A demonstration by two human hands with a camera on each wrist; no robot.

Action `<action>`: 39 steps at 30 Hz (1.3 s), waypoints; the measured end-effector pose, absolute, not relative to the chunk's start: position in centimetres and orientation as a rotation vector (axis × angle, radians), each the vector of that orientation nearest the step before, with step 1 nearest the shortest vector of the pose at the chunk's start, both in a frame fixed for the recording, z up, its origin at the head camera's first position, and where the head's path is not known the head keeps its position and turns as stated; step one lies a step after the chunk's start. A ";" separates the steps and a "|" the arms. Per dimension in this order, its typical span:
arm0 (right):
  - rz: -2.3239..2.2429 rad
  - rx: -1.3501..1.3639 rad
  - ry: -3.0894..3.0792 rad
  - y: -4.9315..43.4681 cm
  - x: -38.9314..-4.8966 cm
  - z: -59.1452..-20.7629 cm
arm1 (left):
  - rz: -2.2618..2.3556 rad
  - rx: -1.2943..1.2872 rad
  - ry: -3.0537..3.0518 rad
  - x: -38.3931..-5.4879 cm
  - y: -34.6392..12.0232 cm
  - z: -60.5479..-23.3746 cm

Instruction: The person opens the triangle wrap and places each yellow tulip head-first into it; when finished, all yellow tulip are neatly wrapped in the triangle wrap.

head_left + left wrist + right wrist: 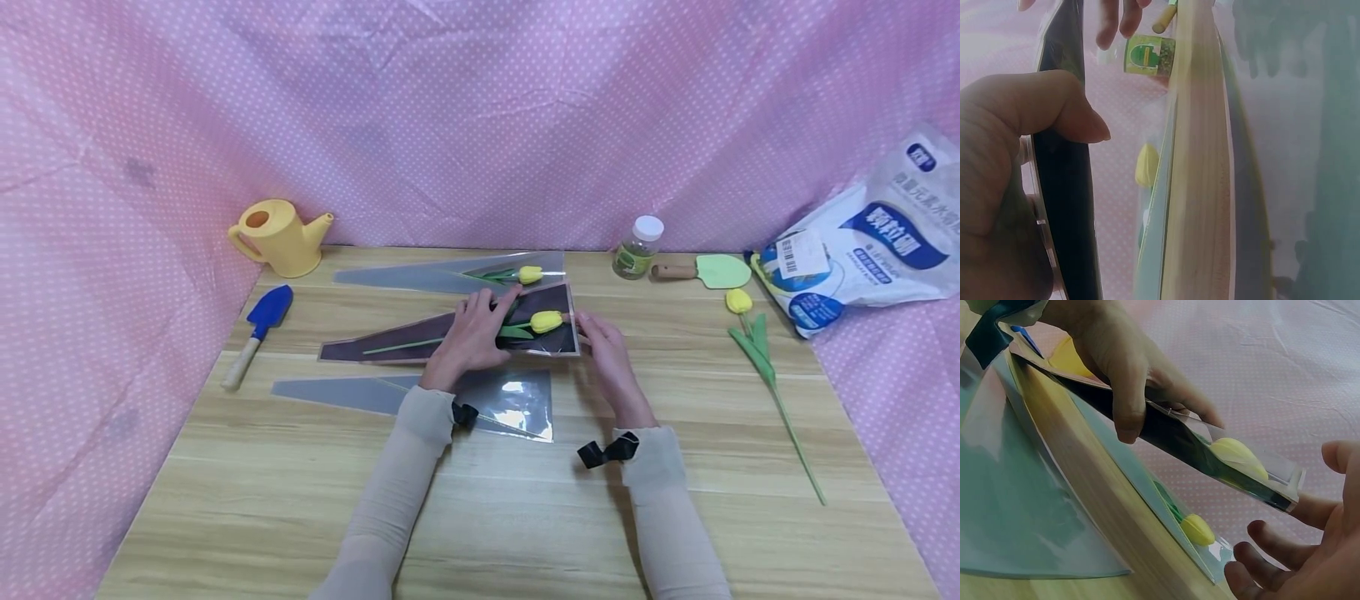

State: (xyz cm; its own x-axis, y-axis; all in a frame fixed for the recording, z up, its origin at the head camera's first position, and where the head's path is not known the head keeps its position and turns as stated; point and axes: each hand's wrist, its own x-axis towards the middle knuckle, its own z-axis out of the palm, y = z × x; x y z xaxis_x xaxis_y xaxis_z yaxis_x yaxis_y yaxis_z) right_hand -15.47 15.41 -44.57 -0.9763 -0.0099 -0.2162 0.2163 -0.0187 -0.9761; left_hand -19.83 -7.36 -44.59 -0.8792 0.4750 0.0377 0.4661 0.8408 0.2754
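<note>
My left hand (474, 333) grips a dark flower sleeve (397, 342) across its width, thumb along one edge and fingers at the other. Inside lies a yellow tulip (546, 322) with a green stem and leaves. In the right wrist view, the sleeve is raised off the table and tilted. At its wide end is my right hand (611, 358), fingers spread, a fingertip touching the corner. Behind lies a clear grey sleeve (420, 273) holding another yellow tulip (530, 274). A third grey sleeve (330, 392) lies in front, partly under my left wrist.
A loose yellow tulip (759, 358) lies at the right, near a white printed bag (862, 250). Along the back stand a lidded jar (634, 254) and a yellow watering can (285, 242). A green trowel (720, 272) and a blue trowel (268, 312) lie on the wooden table (517, 517).
</note>
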 end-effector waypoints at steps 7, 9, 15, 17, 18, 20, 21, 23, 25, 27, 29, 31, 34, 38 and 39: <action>-2.022 0.179 2.089 15.2 -15.3 -44.8 | 0.436 0.766 2.979 -20.0 -7.5 -44.9; -1.994 0.156 2.108 15.2 -15.3 -45.0 | 0.439 0.767 2.977 -20.0 -7.5 -45.0; -1.886 0.125 2.207 15.2 -15.4 -45.8 | 0.418 0.747 2.948 -20.2 -7.7 -45.3; -1.874 0.146 2.222 15.2 -15.5 -46.1 | 0.408 0.732 2.935 -20.3 -7.8 -45.4; -1.879 0.158 2.228 15.2 -15.5 -46.2 | 0.407 0.725 2.928 -20.3 -7.8 -45.4; -1.870 0.172 2.253 15.3 -15.6 -46.5 | 0.409 0.716 2.914 -20.4 -7.9 -45.5; -1.865 0.171 2.263 15.4 -15.6 -46.6 | 0.413 0.713 2.907 -20.4 -7.9 -45.6; -1.851 0.158 2.288 15.6 -15.6 -46.8 | 0.426 0.710 2.891 -20.5 -8.1 -45.7; -1.821 0.147 2.329 15.8 -15.7 -47.0 | 0.441 0.707 2.875 -20.5 -8.2 -45.8; -1.802 0.147 2.358 15.9 -15.8 -47.3 | 0.452 0.702 2.866 -20.6 -8.4 -46.0; -1.779 0.172 2.385 16.0 -15.9 -47.6 | 0.467 0.691 2.860 -20.7 -8.7 -46.2; -1.738 0.192 2.429 16.0 -16.0 -47.9 | 0.474 0.681 2.857 -20.7 -8.9 -46.3; -1.679 0.229 2.484 16.1 -16.1 -48.2 | 0.484 0.672 2.854 -20.8 -9.1 -46.5; -1.623 0.253 2.532 16.1 -16.4 -48.4 | 0.487 0.657 2.861 -20.9 -9.2 -46.6; -1.617 0.254 2.539 16.1 -16.4 -48.5 | 0.486 0.652 2.864 -20.9 -9.2 -46.6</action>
